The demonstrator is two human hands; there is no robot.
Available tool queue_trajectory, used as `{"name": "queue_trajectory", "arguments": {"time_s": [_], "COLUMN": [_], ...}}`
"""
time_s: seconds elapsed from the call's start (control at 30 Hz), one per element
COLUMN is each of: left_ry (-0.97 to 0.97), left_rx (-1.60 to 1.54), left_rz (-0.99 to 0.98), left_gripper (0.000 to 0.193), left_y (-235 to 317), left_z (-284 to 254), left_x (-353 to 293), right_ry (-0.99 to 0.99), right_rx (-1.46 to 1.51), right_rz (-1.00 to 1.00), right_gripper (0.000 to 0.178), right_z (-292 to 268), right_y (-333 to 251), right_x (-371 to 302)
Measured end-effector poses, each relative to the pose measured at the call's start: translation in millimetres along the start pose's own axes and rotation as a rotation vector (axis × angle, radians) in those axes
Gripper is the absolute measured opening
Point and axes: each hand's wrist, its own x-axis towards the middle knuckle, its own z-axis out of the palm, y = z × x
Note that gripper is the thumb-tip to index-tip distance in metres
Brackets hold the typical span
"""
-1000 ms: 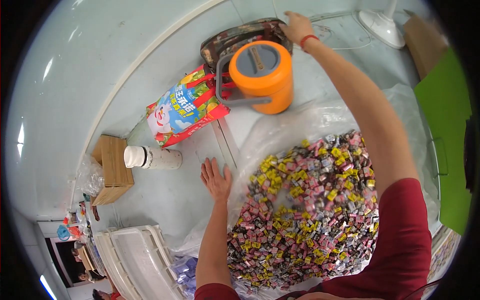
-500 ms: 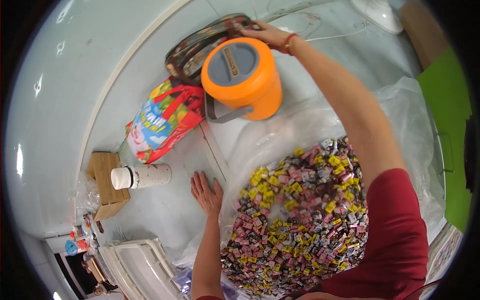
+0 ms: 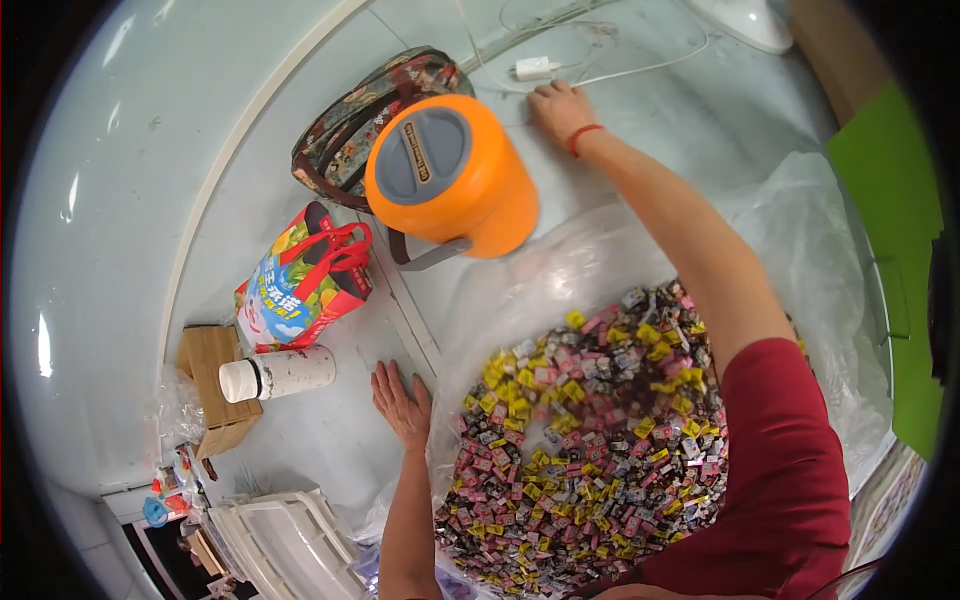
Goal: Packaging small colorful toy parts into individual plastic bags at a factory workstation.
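My right hand (image 3: 560,112), with a red bracelet at its wrist, is at the far side of the table with its fingers curled down. A thin white cable (image 3: 640,73) runs to these fingers, beside a white charger plug (image 3: 535,68); the fingertips are partly hidden. My left hand (image 3: 403,404) lies flat and open on the table, holding nothing. Between my arms spreads a large heap of small wrapped pieces (image 3: 580,470), pink, yellow and dark, on clear plastic sheeting (image 3: 560,265). Left of my right hand stands an orange bucket-shaped container (image 3: 505,205) with a grey lid and handle.
A floral bag (image 3: 340,120) leans behind the orange container. Nearer left are a red-handled colourful bag (image 3: 300,290), a white bottle (image 3: 290,373) lying down, and a wooden box (image 3: 215,375). White trays (image 3: 290,540) sit at lower left. A green panel (image 3: 890,250) borders the right.
My right hand has left the floral bag and now touches the table by the charger plug. The orange container and bags appear further left as the view shifts. My left hand stays flat.
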Motion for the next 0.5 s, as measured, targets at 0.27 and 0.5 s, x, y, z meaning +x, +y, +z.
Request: {"name": "queue_trajectory", "arguments": {"time_s": [0.27,0.5], "left_ry": [0.015,0.045], "left_rx": [-0.008,0.012], "left_rz": [0.022,0.032], "left_gripper": [0.053,0.049], "left_y": [-6,10], "left_z": [2,-1], "left_x": [0,3], "right_ry": [-0.136,-0.087], "right_rx": [-0.311,-0.280], "right_rz": [-0.279,-0.087], "right_gripper": [0.028,0.029], "right_z": [-70,-61], "right_y": [46,34], "right_x": [-5,30]}}
